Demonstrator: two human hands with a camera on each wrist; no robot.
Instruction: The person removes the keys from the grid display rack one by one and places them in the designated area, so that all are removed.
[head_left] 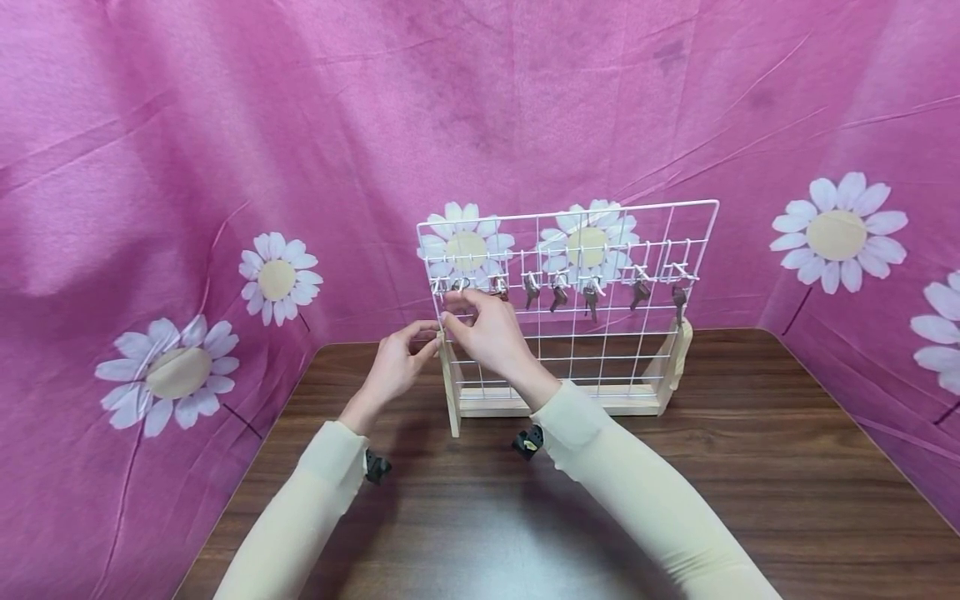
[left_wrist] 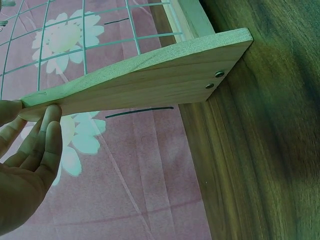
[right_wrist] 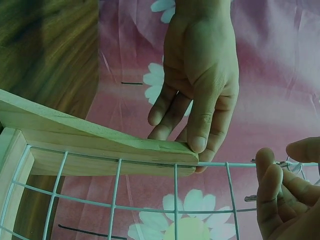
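A white wire grid rack (head_left: 573, 358) with wooden side panels stands on the table. My left hand (head_left: 397, 362) pinches the upper tip of the left wooden side panel (left_wrist: 150, 75) between thumb and fingers. At the grid's left edge, my right hand (head_left: 491, 333) is beside the leftmost hooks, its thumb and fingers curled around a small metal key (right_wrist: 251, 198). Those fingers mostly cover the key. Several other keys (head_left: 591, 302) hang from white hooks along one row, to the right of that hand.
Dark wood-grain table (head_left: 465, 517) lies under the rack. A pink cloth with daisy prints (head_left: 360, 150) surrounds it at the back and sides. The right wooden side panel (head_left: 677, 362) and a wooden base bar (head_left: 558, 407) support the grid.
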